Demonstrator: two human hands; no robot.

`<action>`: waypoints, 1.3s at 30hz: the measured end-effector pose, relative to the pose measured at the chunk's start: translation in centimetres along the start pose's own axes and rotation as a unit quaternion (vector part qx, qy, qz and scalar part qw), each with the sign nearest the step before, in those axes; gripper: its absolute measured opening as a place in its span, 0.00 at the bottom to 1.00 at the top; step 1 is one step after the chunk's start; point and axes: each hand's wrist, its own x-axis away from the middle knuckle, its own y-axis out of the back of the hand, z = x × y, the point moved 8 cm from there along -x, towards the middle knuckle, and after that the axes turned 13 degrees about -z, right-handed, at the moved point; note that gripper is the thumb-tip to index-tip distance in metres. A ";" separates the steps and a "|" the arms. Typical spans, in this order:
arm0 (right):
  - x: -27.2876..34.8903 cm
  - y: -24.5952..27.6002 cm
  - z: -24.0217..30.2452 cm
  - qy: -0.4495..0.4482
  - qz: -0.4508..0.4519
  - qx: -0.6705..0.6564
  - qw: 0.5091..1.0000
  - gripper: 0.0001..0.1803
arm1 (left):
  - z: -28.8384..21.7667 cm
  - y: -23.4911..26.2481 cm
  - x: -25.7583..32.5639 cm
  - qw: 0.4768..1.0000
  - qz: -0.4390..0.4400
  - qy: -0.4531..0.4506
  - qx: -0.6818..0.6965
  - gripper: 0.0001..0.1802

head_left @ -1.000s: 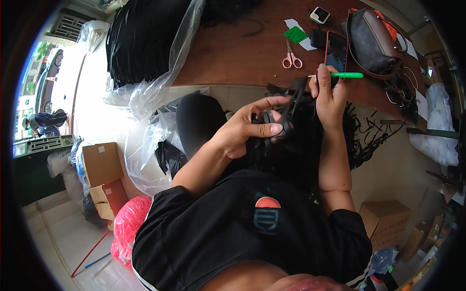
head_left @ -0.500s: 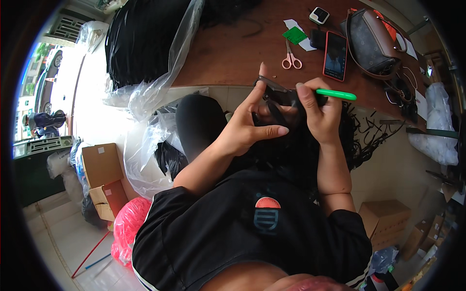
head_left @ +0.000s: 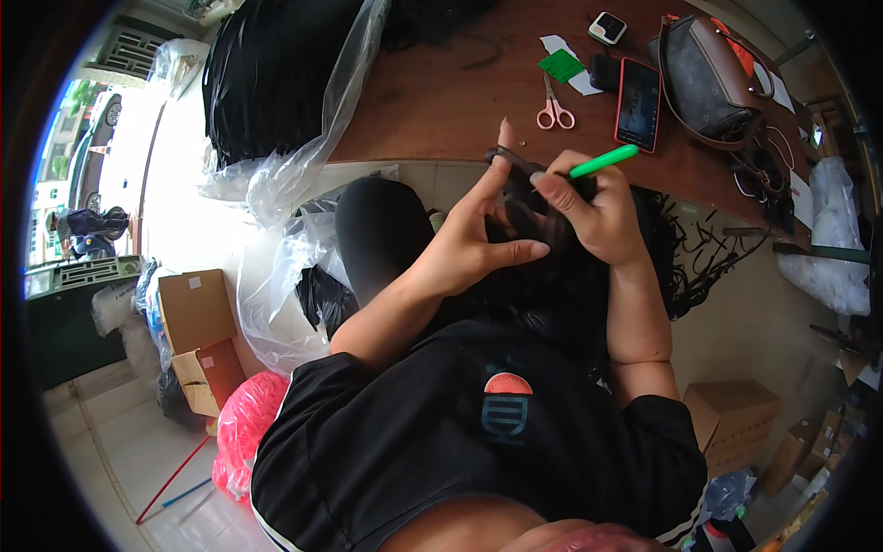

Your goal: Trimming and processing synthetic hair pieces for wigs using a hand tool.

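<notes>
Over my lap, my left hand (head_left: 464, 237) holds a black strip (head_left: 515, 164) near its fingertips, the thumb apart from the upper fingers. The strip seems to loop between my hands; its dark folds merge with the black material behind. Close by on the right, my right hand (head_left: 602, 219) is closed around a slim tool with a bright green handle (head_left: 602, 163). The handle's end sticks out up and to the right. What the tool's working end looks like, I cannot make out, as fingers and the black strip cover it.
On the brown table (head_left: 432, 120) ahead lie pink-handled scissors (head_left: 555, 115), a red-edged phone (head_left: 637, 106), a green card (head_left: 561, 65) and a handbag (head_left: 708, 78). A bundle of black strips (head_left: 267, 83) in clear plastic is at left. More black strips (head_left: 704, 262) hang at right.
My right hand has shifted slightly left and turned, so the green handle now points more upward. The black strip between my hands has bunched closer together. My left hand is nearly still.
</notes>
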 end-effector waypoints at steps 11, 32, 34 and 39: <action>3.4 13.8 3.0 0.093 -0.576 -0.175 0.793 0.26 | 1.0 1.4 -0.7 0.966 -0.123 0.103 0.204 0.60; 2.2 0.8 1.7 0.024 -0.093 -0.139 0.986 0.19 | -0.4 2.1 -0.7 0.973 -0.170 0.015 0.155 0.58; 2.5 0.9 1.8 0.031 -0.090 -0.136 0.986 0.19 | -0.4 2.1 -0.7 0.972 -0.169 0.015 0.162 0.58; 2.9 0.3 2.8 0.121 -0.063 0.079 0.987 0.13 | 0.0 2.3 -0.8 0.973 -0.182 0.015 0.142 0.58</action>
